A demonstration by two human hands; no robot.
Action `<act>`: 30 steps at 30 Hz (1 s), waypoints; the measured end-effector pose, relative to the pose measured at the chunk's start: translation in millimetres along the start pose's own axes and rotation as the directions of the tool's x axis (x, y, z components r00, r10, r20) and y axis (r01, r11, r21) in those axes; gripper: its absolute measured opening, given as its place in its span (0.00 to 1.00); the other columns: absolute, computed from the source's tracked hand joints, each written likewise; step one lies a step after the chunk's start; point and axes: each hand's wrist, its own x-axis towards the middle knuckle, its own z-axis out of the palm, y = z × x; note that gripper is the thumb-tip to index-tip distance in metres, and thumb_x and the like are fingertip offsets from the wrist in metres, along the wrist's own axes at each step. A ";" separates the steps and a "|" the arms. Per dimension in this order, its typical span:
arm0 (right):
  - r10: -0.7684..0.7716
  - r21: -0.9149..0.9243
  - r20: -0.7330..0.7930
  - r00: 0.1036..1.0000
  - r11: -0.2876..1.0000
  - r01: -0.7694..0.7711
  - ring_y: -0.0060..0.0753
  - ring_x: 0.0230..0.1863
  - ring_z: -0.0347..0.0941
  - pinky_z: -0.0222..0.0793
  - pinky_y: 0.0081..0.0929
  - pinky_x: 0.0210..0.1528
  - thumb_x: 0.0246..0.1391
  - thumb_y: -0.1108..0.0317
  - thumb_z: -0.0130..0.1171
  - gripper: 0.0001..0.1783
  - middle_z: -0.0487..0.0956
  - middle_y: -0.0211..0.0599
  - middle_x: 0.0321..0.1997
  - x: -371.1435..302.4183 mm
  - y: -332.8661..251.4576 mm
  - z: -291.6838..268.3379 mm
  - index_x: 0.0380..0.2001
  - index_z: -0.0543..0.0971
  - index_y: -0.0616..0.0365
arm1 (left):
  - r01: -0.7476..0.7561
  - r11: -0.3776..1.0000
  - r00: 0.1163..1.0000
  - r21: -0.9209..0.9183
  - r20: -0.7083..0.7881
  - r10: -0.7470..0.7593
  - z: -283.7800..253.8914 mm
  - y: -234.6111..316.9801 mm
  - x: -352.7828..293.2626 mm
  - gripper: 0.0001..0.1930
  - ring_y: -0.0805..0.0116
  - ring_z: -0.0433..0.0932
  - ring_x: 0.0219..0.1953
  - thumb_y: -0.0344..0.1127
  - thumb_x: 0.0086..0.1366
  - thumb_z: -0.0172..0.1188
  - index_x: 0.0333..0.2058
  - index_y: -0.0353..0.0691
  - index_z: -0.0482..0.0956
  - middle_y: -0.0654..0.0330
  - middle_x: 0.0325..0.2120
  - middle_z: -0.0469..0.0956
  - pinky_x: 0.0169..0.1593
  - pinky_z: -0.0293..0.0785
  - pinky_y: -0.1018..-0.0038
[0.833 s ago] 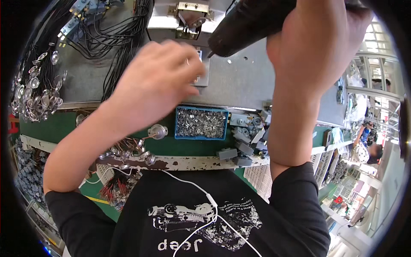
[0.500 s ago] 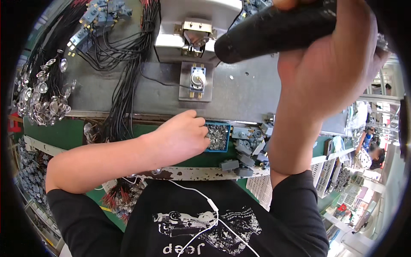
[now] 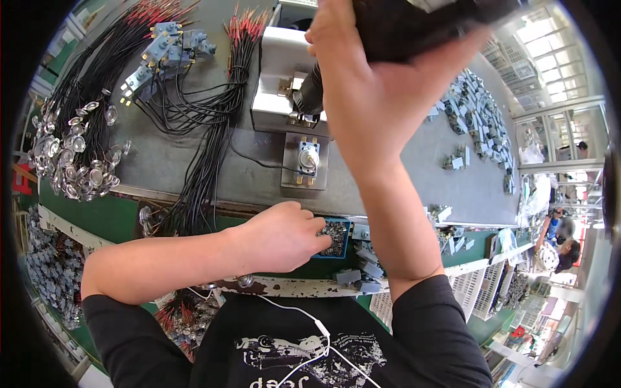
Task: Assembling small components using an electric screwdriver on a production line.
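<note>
My right hand [image 3: 375, 97] is wrapped round a thick black cylindrical tool [image 3: 414, 32], held high above the table. Its dark rounded nose [image 3: 310, 92] points down in front of a white metal fixture [image 3: 275, 100]. Just below, a grey switch block [image 3: 308, 158] with brass tabs and a round metal disc sits on a square metal base [image 3: 291, 176]; a black wire runs from it to the left. My left hand [image 3: 284, 238] has its fingers curled together at the left edge of a blue tray [image 3: 348, 227] of tiny metal parts; whatever they pinch is hidden.
Bundled black wires [image 3: 200, 168] with red ends lie left of the fixture, beside metal discs [image 3: 81, 155] and grey switch blocks [image 3: 171, 48]. More switch blocks [image 3: 475, 107] spread at the far right, and others [image 3: 369, 268] lie right of the tray. A person [image 3: 556, 249] is in the right background.
My right hand has swung left with the black tool, whose nose now points down at the fixture. My left fingers have moved slightly right to the tray's edge. The view has shifted.
</note>
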 end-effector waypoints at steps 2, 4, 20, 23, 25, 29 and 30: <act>0.047 -0.111 0.141 0.989 0.993 -0.032 0.26 0.39 0.79 0.78 0.23 0.39 0.54 0.87 0.65 0.44 0.78 0.41 0.41 10.5 -6.5 -8.2 0.67 0.50 0.61 | 0.000 1.000 1.000 -0.013 0.025 0.001 0.1 -0.2 0.0 0.05 0.63 0.79 0.33 0.35 0.56 0.63 0.30 0.43 0.77 0.62 0.27 0.76 0.39 0.74 0.64; 0.110 -0.073 0.247 0.963 0.993 -0.094 0.28 0.38 0.80 0.79 0.25 0.36 0.53 0.89 0.64 0.46 0.78 0.43 0.42 5.5 -7.7 -9.3 0.68 0.49 0.61 | -0.001 1.000 0.999 -0.023 0.046 0.002 -0.8 -0.1 0.2 0.05 0.61 0.80 0.34 0.33 0.57 0.62 0.31 0.41 0.77 0.61 0.28 0.76 0.40 0.75 0.63; 0.266 -0.170 0.145 0.953 0.956 -0.241 0.27 0.36 0.80 0.78 0.24 0.36 0.51 0.89 0.66 0.37 0.80 0.44 0.40 -6.6 -47.6 -61.9 0.60 0.59 0.65 | 0.291 0.952 0.861 0.099 -0.461 -0.215 -60.7 -32.6 -0.4 0.05 0.60 0.78 0.39 0.32 0.60 0.66 0.34 0.44 0.79 0.64 0.30 0.79 0.46 0.70 0.64; 0.266 -0.182 0.179 0.947 0.955 -0.234 0.27 0.36 0.80 0.79 0.24 0.36 0.51 0.89 0.66 0.36 0.81 0.43 0.40 -12.3 -55.4 -68.3 0.59 0.60 0.65 | 0.315 0.941 0.873 0.124 -0.428 -0.236 -55.2 -31.2 0.9 0.06 0.62 0.77 0.43 0.33 0.60 0.68 0.34 0.44 0.78 0.64 0.34 0.77 0.47 0.70 0.64; 0.264 -0.189 0.202 0.943 0.955 -0.228 0.27 0.36 0.80 0.79 0.24 0.36 0.51 0.89 0.66 0.35 0.81 0.43 0.40 -13.5 -52.9 -68.8 0.58 0.60 0.65 | 0.328 0.937 0.875 0.117 -0.411 -0.255 -51.7 -31.7 1.2 0.07 0.61 0.77 0.42 0.33 0.60 0.68 0.33 0.44 0.78 0.63 0.35 0.76 0.47 0.70 0.64; 0.260 -0.203 0.245 0.934 0.956 -0.213 0.27 0.36 0.80 0.79 0.24 0.36 0.51 0.89 0.67 0.34 0.81 0.43 0.40 -19.9 -55.4 -70.5 0.58 0.62 0.66 | 0.346 0.935 0.844 0.071 -0.459 -0.277 -41.4 -36.1 3.9 0.09 0.60 0.77 0.43 0.35 0.60 0.69 0.34 0.42 0.78 0.61 0.37 0.75 0.47 0.71 0.63; 0.259 -0.207 0.257 0.931 0.956 -0.209 0.27 0.36 0.80 0.79 0.24 0.36 0.51 0.89 0.67 0.34 0.81 0.43 0.39 -20.4 -51.7 -68.5 0.57 0.62 0.66 | 0.345 0.936 0.844 0.069 -0.459 -0.278 -40.2 -36.6 4.2 0.09 0.60 0.77 0.43 0.35 0.60 0.69 0.34 0.42 0.78 0.61 0.37 0.75 0.47 0.71 0.63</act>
